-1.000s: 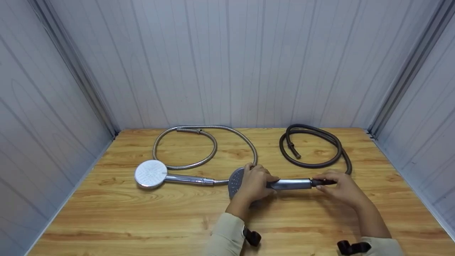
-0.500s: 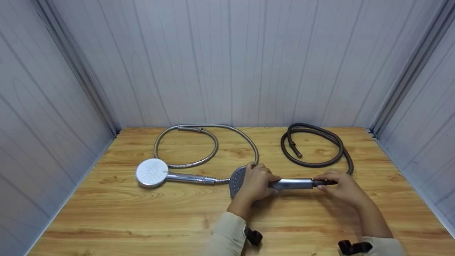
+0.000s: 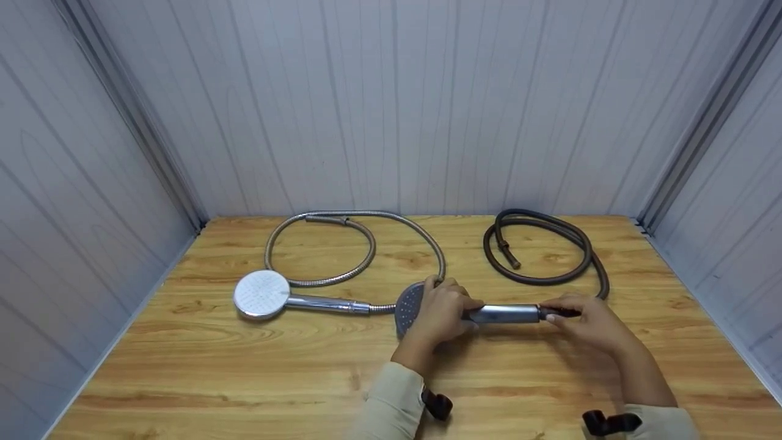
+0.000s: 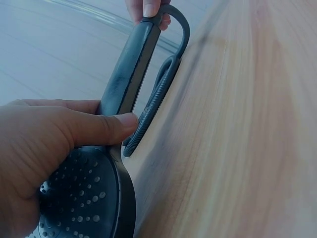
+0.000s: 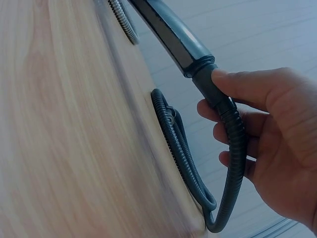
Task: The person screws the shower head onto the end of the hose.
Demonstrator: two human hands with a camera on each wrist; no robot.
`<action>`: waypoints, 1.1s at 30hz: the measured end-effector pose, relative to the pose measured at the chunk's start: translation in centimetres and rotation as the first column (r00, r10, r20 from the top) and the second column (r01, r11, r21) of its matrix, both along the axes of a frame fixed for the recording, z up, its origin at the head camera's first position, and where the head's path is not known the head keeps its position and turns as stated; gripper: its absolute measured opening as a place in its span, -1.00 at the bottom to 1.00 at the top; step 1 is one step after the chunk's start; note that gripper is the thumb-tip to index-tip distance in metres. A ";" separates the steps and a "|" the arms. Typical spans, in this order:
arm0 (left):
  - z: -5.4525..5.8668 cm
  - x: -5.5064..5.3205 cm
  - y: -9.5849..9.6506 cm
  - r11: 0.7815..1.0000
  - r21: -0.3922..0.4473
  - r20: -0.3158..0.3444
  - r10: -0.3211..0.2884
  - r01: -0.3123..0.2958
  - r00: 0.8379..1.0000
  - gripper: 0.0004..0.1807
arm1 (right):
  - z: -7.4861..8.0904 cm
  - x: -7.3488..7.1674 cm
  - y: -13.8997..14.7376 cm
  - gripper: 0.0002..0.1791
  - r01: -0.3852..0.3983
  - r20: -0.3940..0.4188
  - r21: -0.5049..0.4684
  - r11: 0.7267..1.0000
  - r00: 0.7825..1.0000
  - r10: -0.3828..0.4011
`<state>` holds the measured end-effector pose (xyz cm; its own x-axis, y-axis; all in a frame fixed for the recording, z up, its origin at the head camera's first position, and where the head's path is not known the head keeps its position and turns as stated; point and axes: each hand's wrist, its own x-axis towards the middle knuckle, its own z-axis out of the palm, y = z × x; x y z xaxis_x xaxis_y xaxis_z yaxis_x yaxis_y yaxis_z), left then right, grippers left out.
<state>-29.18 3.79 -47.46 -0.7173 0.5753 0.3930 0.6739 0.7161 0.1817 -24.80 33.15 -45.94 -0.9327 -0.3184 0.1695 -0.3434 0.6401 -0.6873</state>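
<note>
A dark grey shower head [image 3: 408, 310] with a silver-grey handle lies across the front middle in the head view. My left hand [image 3: 441, 310] grips it where the head meets the handle, thumb over the neck in the left wrist view. At the handle's other end, my right hand [image 3: 589, 321] pinches the connector nut [image 5: 208, 88] of the black shower hose [image 5: 237, 144] between thumb and fingers. The nut sits right against the handle's end. From there the hose bends back into a coil on the wooden table.
A chrome shower head [image 3: 261, 295] lies to the left, its handle joined to a silver hose [image 3: 324, 282] that loops behind and runs close to my left hand. Panelled walls [image 3: 391, 110] enclose the table [image 3: 256, 379] at the back and both sides.
Both hands keep their hold in nearly the same place. The right thumb and fingers shift slightly at the nut, and the whole head view drifts a little.
</note>
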 end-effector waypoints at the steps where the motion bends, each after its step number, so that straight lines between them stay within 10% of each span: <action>1: 0.0 0.0 0.0 1.000 -0.001 -0.001 0.002 -0.002 1.000 -0.59 | 0.0 0.0 0.0 -0.67 0.008 -0.002 0.003 1.000 1.000 -0.008; 33: 0.1 -0.2 -0.2 1.000 -0.013 -0.005 0.021 -0.021 1.000 -0.59 | 0.0 0.0 -0.3 -0.71 0.092 -0.003 -0.062 0.994 0.996 -0.092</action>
<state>-29.39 3.57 -47.41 -0.7271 0.5657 0.3890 0.6599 0.7322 0.1687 -24.78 32.87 -45.95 -0.9566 -0.2199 0.1912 -0.2887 0.6257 -0.7246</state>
